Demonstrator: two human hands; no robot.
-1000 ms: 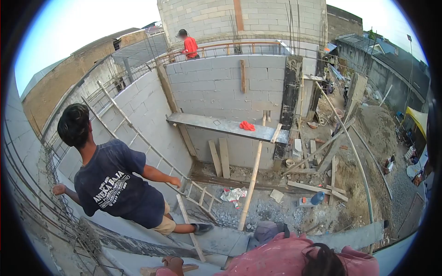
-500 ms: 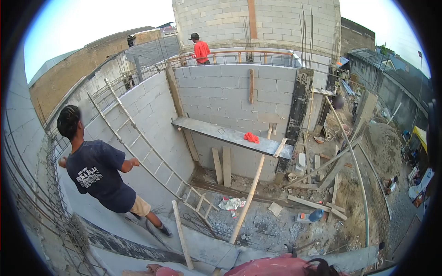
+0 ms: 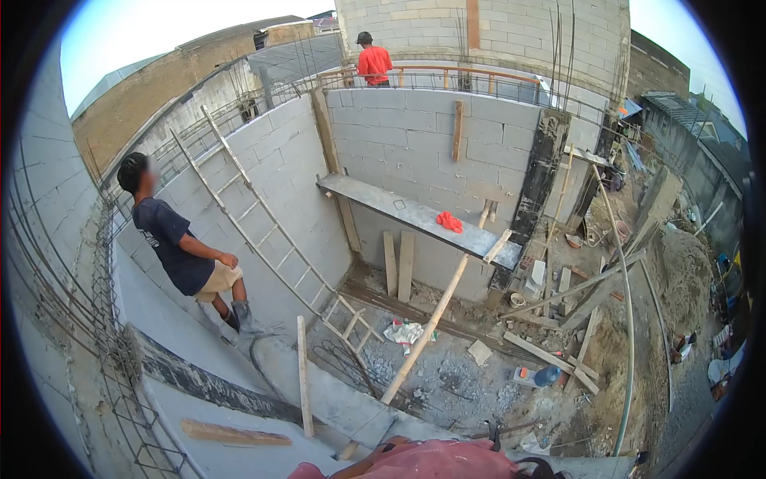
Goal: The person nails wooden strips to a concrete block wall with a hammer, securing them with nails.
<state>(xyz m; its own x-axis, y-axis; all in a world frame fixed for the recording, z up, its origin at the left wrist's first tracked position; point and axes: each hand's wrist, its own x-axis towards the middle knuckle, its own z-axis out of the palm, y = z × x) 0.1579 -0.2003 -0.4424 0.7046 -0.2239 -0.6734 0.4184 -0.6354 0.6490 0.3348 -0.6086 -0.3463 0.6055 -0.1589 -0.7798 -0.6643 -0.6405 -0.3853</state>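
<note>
My left hand (image 3: 391, 444) shows only partly against my pink shirt (image 3: 455, 461) at six o'clock, so I can't tell its grip; my right hand is out of view. The left has come in from the short wooden plank (image 3: 235, 433) at seven o'clock, so I judge its handling paused. The co-worker in a navy T-shirt (image 3: 163, 239) has stepped off toward nine.

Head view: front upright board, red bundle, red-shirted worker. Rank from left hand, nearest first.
From the left hand, bottom edge:
1. Front upright board: just to its left.
2. Red bundle: across the room, on the plank.
3. Red-shirted worker: beyond the far wall.
</note>
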